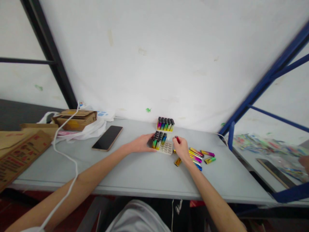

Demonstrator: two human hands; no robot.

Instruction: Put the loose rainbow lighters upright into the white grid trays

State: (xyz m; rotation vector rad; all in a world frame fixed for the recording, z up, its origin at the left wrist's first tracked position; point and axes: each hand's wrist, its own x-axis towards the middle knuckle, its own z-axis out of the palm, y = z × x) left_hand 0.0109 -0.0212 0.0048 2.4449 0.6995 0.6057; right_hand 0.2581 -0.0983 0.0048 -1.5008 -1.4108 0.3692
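Note:
My left hand [142,143] grips the left side of a white lighter tray [166,149], thumb at the near edge and fingers behind. Upright lighters [158,140] with black tops and shiny coloured bodies fill its left part; bare round slots show at its right. Just right of the tray, my right hand [182,149] is closed on a lighter [178,139], of which a red and dark end shows. Loose metallic lighters [196,156] lie beside and partly behind that hand. A second tray of lighters [165,123] stands behind, near the wall.
A phone [107,138] lies left on the grey table [145,174]. Cardboard boxes [74,120], a white plastic bag [93,131] and a white cable [72,161] are farther left. A blue metal frame [260,87] rises at right, with another phone [275,172] beyond it.

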